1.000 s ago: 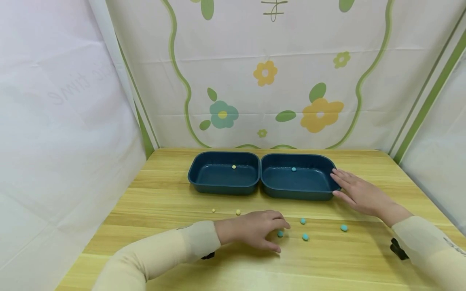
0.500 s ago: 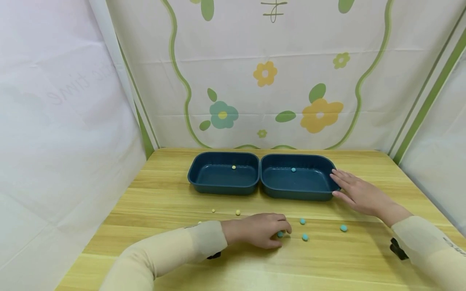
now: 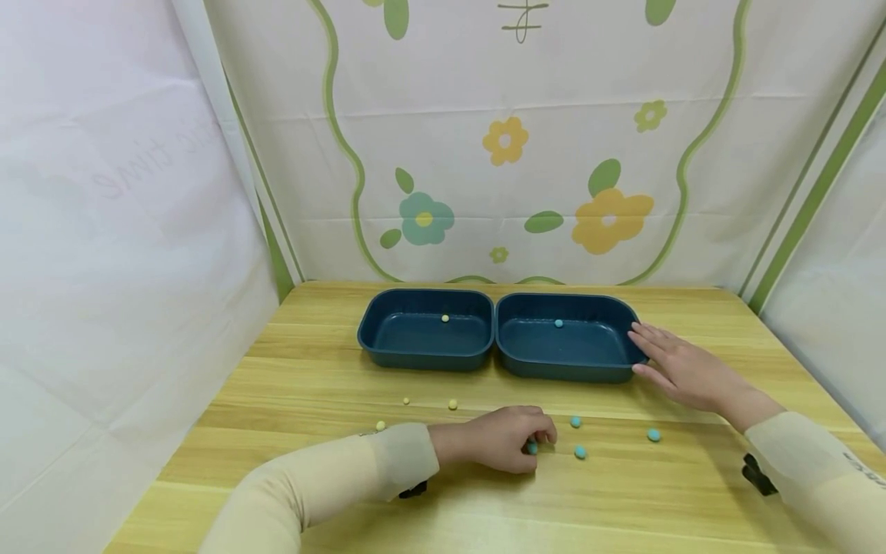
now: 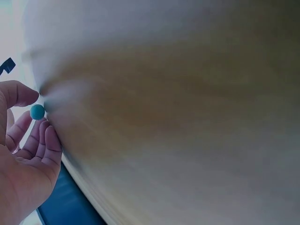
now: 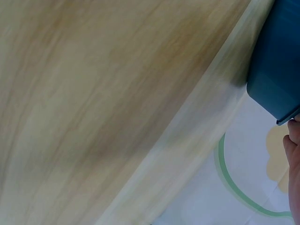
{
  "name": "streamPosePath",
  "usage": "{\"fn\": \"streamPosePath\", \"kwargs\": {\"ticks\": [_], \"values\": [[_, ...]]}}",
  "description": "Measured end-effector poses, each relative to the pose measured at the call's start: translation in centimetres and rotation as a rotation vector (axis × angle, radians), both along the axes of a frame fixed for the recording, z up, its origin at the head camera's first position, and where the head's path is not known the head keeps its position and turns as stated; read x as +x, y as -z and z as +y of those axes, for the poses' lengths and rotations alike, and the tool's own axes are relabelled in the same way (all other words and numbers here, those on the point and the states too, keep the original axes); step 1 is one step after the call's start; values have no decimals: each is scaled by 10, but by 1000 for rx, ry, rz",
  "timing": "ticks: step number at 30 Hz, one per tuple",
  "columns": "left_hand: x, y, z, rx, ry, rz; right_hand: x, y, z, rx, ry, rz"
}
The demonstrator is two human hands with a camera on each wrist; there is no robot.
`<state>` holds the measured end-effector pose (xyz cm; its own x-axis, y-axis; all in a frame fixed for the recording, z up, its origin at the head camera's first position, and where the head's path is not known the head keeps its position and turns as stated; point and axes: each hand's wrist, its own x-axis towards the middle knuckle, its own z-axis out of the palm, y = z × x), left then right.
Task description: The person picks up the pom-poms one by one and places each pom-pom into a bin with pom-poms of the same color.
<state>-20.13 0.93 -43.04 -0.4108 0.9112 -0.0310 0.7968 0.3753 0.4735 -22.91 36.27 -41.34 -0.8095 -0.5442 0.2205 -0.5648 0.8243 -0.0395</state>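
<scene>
My left hand [image 3: 501,438] is low over the wooden table, its fingers and thumb curled round a small turquoise ball [image 4: 37,112]. In the left wrist view the ball lies between the thumb tip and the fingertips. Straight fingers of my right hand [image 3: 681,369] rest against the right end of the right dark blue tray [image 3: 567,371]. That tray has one turquoise ball [image 3: 558,324] in it. Beside it stands the left dark blue tray [image 3: 429,360], with one pale yellow ball [image 3: 445,318] inside.
Loose turquoise balls lie right of my left hand: one nearer the trays [image 3: 576,422], one nearer me [image 3: 580,452], one farther right [image 3: 654,435]. Yellow balls lie at left, including one [image 3: 453,404] before the trays and one [image 3: 381,425] by my left sleeve. Printed cloth [image 3: 512,185] closes the back.
My left hand has shifted slightly right, and its spread fingers and thumb have drawn in round the turquoise ball. My right hand stays in place at the tray.
</scene>
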Motion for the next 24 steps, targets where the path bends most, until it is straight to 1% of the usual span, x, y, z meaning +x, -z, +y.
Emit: {"fn": "streamPosePath", "kwargs": {"ticks": [6, 12, 18, 24], "values": [[-3, 5, 0, 16, -13, -14, -1, 0, 1, 8, -2, 1], [-6, 9, -2, 62, 0, -29, -1, 0, 1, 10, -2, -1], [-7, 9, -2, 86, 0, -56, 0, 1, 2, 3, -4, 7], [-7, 8, -3, 77, -9, -55, -2, 2, 2, 1, -12, 12]]}}
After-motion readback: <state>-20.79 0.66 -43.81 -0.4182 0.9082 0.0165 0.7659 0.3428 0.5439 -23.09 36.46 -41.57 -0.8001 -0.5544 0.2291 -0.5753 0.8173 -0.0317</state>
